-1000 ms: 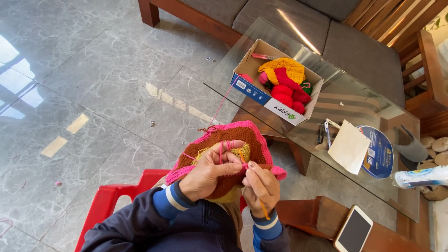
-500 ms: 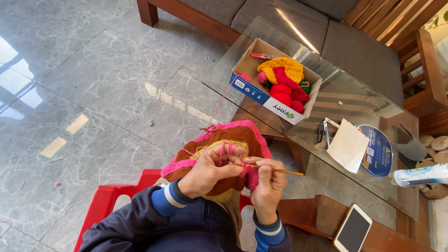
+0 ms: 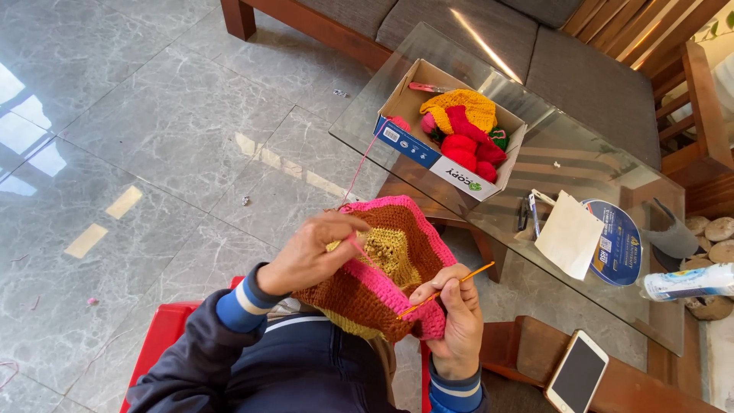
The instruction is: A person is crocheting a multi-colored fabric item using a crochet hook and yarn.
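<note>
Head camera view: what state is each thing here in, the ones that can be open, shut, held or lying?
Crochet piece: held in both hands, unfinished.
Left hand: pinching pink yarn.
Right hand: gripping orange crochet hook.
Cardboard box: open, holding yarn balls.
Pink yarn strand: running from box to piece.
Phone: screen dark, lying flat.

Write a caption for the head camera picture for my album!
Two hands, left hand and right hand, crochet a pink-edged brown piece with an orange hook.
</note>
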